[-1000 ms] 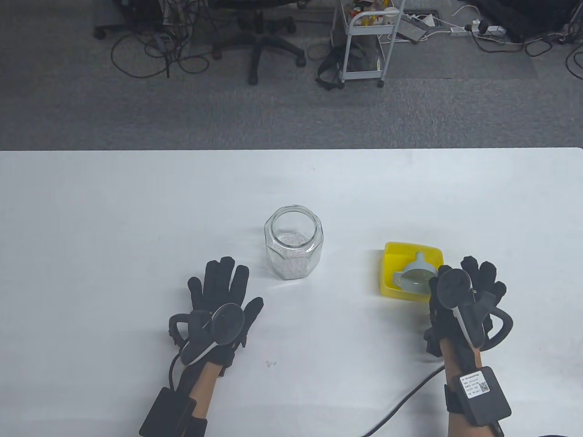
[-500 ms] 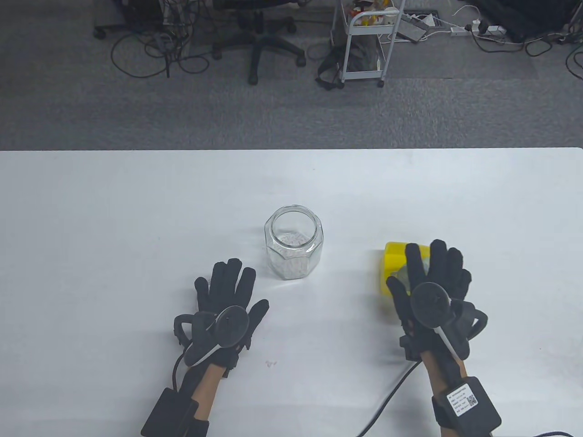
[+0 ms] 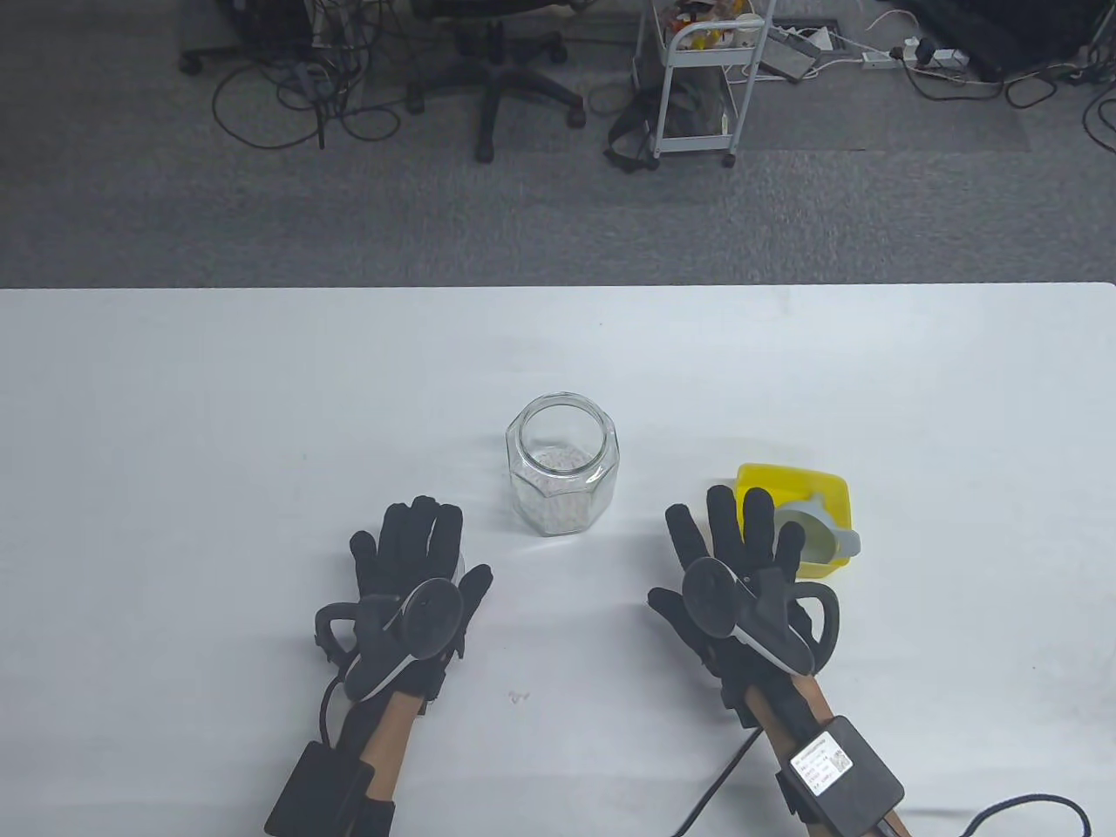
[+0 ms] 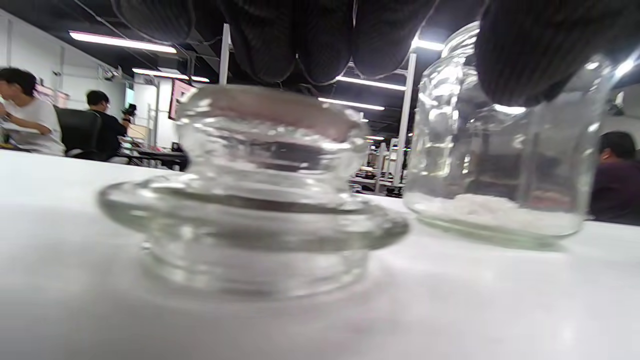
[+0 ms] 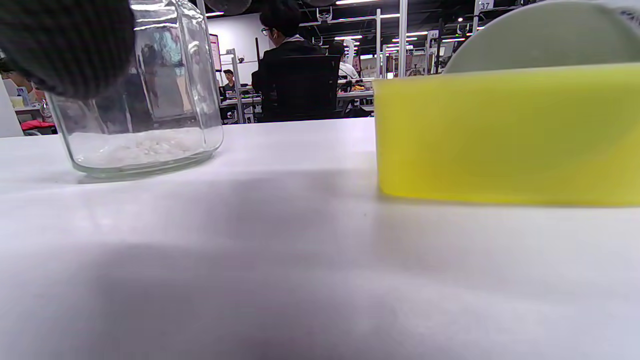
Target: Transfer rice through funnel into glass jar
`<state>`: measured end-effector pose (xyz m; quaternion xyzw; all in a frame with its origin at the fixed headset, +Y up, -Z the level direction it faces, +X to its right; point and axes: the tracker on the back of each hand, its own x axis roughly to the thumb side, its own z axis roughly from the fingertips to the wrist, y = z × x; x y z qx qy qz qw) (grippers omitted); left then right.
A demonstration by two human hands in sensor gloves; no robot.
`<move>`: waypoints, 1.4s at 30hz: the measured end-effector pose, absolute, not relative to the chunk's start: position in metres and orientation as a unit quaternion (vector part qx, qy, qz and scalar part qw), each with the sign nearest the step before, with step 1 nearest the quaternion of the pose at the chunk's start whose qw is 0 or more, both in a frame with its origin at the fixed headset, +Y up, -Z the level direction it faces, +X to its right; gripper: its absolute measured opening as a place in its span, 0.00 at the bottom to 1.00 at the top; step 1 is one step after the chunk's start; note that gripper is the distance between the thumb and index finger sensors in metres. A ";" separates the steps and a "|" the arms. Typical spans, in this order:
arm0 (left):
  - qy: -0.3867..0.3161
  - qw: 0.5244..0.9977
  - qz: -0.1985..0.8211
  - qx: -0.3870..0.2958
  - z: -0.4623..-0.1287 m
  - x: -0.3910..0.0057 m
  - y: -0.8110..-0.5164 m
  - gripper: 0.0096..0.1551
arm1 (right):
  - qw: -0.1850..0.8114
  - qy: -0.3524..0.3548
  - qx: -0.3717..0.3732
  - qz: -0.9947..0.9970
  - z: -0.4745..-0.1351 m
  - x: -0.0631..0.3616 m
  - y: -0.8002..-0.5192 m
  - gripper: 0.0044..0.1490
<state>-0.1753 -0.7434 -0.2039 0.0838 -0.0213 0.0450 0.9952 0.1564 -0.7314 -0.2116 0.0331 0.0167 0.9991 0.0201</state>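
Now the funnel [image 3: 815, 532] lies tipped in the yellow tub [image 3: 789, 488] at about two o'clock from the flat, empty, spread right hand [image 3: 737, 580], nearer than the left hand [image 3: 414, 575], while the jar [image 3: 562, 475] stands at eleven.

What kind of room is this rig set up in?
Most likely a shared office or lab. Behind the white table lies grey carpet with an office chair, a wheeled cart and loose cables with a power strip. The wrist views show people at desks under strip lights.
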 end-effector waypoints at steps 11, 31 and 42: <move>0.054 0.996 0.047 0.046 -0.215 -0.204 -0.746 0.51 | 0.037 0.015 0.022 0.999 -0.215 0.162 -0.731 0.55; 0.033 0.998 0.054 0.025 -0.212 -0.201 -0.738 0.54 | 0.044 0.037 0.012 0.998 -0.216 0.168 -0.732 0.58; -0.014 0.983 0.121 0.138 -0.218 -0.157 -0.652 0.54 | 0.061 0.031 -0.005 0.998 -0.218 0.179 -0.723 0.59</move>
